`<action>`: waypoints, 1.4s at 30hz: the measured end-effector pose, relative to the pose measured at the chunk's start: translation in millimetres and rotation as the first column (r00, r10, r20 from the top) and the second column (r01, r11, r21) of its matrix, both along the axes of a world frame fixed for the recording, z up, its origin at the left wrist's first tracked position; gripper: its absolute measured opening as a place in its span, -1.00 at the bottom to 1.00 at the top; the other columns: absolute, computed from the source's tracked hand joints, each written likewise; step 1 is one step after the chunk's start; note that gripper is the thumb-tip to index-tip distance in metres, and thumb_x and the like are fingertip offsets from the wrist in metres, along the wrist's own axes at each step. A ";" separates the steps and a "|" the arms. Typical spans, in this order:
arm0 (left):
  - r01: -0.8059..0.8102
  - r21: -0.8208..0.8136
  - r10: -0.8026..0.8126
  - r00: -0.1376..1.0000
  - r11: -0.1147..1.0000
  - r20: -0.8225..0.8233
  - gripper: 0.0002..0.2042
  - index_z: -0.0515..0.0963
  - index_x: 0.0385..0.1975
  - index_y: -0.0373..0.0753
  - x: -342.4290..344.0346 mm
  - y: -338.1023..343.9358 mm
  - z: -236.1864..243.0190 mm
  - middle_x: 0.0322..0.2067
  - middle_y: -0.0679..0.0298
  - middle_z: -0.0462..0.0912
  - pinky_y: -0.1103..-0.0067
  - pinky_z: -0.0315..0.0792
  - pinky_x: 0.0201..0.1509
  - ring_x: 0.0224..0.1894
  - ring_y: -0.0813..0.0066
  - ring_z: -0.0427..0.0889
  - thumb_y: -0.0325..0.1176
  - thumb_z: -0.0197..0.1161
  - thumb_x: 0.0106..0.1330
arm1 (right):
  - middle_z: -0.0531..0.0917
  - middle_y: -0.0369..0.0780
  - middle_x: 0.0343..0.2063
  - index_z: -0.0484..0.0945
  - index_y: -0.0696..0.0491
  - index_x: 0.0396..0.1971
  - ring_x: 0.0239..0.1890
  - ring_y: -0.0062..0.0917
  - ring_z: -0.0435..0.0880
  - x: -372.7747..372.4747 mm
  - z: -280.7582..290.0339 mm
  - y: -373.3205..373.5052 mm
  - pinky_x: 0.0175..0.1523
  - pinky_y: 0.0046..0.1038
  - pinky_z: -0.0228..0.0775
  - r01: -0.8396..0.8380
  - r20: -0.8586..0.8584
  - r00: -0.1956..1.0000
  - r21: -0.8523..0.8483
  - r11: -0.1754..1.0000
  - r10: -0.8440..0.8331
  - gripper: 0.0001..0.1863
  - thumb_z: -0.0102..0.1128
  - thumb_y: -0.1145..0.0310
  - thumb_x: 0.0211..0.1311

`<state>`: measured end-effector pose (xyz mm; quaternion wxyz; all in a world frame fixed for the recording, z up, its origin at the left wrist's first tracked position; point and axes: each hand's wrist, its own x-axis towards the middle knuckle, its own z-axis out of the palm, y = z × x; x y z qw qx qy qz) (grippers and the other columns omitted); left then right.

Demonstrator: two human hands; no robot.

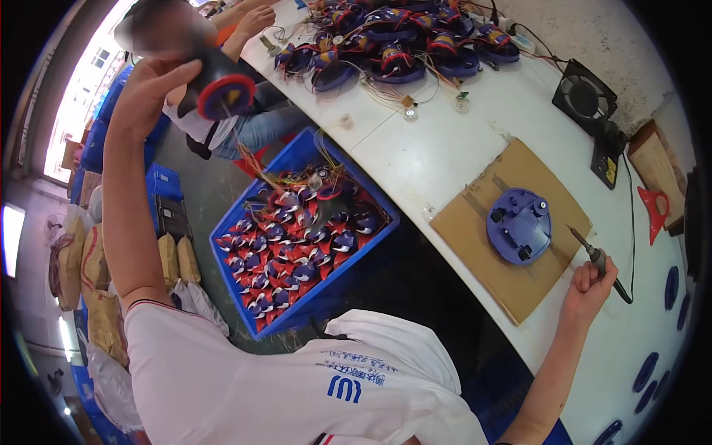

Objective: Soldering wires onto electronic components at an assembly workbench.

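Observation:
My left hand (148,100) is raised at the upper left, its fingers closed on a blurred dark part with a red ring (222,96) and wires dangling beneath it. My right hand (589,289) grips a soldering iron (598,259) at the table's right side, its tip angled up-left. Just left of that tip, a purple plastic base (510,230) with small black parts lies on a cardboard sheet (478,274). Below my left hand, a blue crate (263,322) beside the table holds several red, purple and white parts with wires.
The white table (386,152) carries a heap of wired toy bodies (393,55), a black fan (582,100), a red holder (654,211) and purple pieces (645,371) along the right. A seated person (259,130) is behind my left arm. Sacks (100,311) stand at the left.

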<state>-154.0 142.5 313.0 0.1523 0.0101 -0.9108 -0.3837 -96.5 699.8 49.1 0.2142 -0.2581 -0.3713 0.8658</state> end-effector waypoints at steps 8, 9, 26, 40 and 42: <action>0.464 0.282 -0.389 0.876 0.839 -0.285 -0.75 0.60 -0.17 -0.28 -61.7 86.5 -9.5 -0.32 0.29 0.64 0.66 0.35 -0.11 -0.29 0.54 0.55 -0.33 0.28 0.18 | 0.25 -0.42 -0.77 0.49 0.13 -0.40 -0.80 -0.80 0.03 -1.5 -0.7 9.7 -0.68 -0.74 -0.18 0.067 -0.028 0.997 -0.057 0.996 -0.068 -0.86 0.07 0.36 0.16; 0.484 0.283 -0.394 0.862 0.828 -0.319 -0.74 0.60 -0.17 -0.28 -66.7 99.9 -13.6 -0.33 0.30 0.64 0.67 0.35 -0.12 -0.29 0.55 0.55 -0.33 0.29 0.18 | 0.25 -0.42 -0.77 0.49 0.13 -0.42 -0.80 -0.79 0.03 -1.4 0.6 9.7 -0.68 -0.73 -0.19 0.054 -0.058 0.997 -0.078 0.996 -0.058 -0.86 0.06 0.36 0.15; 0.093 -0.284 -0.189 0.924 0.954 -0.333 -0.72 0.59 -0.25 -0.18 -98.9 163.2 -226.3 -0.33 0.30 0.63 0.63 0.36 -0.20 -0.26 0.43 0.54 -0.52 0.28 -0.03 | 0.25 -0.40 -0.78 0.49 0.18 -0.41 -0.81 -0.78 0.04 -0.1 9.1 11.3 -0.70 -0.72 -0.17 0.091 -0.092 0.990 -0.151 0.984 -0.105 -0.82 0.01 0.37 0.15; 0.688 -0.220 -0.718 0.620 0.691 -0.317 -0.65 0.62 -0.27 -0.15 -17.4 291.6 -237.0 -0.11 0.30 0.55 0.43 0.33 0.08 -0.03 0.29 0.45 -0.49 0.39 -0.16 | 0.29 -0.38 -0.76 0.53 0.18 -0.37 -0.80 -0.78 0.05 3.7 13.9 -2.3 -0.66 -0.72 -0.16 -0.001 -0.076 0.997 -0.020 1.000 0.000 -0.76 -0.02 0.31 0.18; 0.719 -0.198 -0.735 0.589 0.666 -0.336 -0.67 0.62 -0.28 -0.18 -15.3 302.4 -251.5 -0.13 0.29 0.57 0.44 0.35 0.06 -0.05 0.29 0.47 -0.50 0.39 -0.14 | 0.29 -0.38 -0.76 0.52 0.18 -0.36 -0.80 -0.77 0.05 4.4 13.4 -6.0 -0.67 -0.72 -0.16 -0.007 -0.066 0.998 -0.027 1.000 0.005 -0.76 -0.02 0.32 0.18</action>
